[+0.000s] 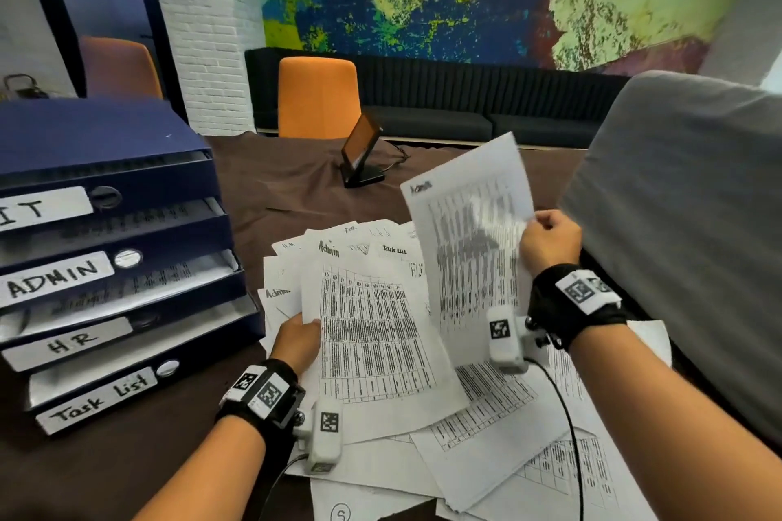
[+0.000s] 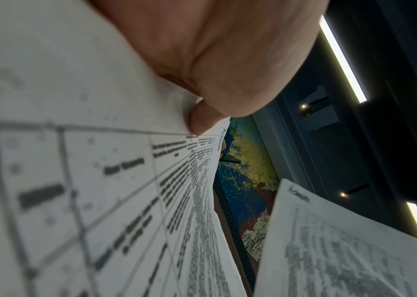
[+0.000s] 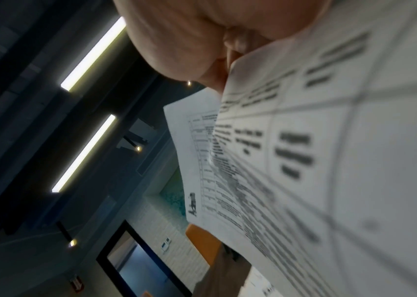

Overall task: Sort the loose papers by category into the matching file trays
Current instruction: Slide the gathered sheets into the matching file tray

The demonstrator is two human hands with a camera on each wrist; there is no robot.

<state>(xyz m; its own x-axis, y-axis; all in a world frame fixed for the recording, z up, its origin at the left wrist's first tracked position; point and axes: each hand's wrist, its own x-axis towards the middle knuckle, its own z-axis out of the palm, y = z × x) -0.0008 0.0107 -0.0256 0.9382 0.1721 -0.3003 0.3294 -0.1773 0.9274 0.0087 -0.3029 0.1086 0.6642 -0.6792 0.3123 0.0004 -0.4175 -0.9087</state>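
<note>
Blue four-tier file tray stack stands well to the left of the left hand, fronts labelled IT, ADMIN, HR, Task List and turned toward the person, so a label can be read against a sheet's heading. The ADMIN tray already holds printed pages.

Loose paper pile lies spread under and between both hands on the brown table; headings Admin, HR and Task List peek out, fanned probably so categories can be read.

Right hand pinches the right edge of a lifted sheet headed Admin, thumb and fingers closed on it, held up and tilted toward the face, likely for reading its heading.

Left hand grips the left edge of another Admin sheet, thumb on top in the left wrist view, raised just off the pile. Likely both Admin pages are being gathered for one trip to that tray.
</note>
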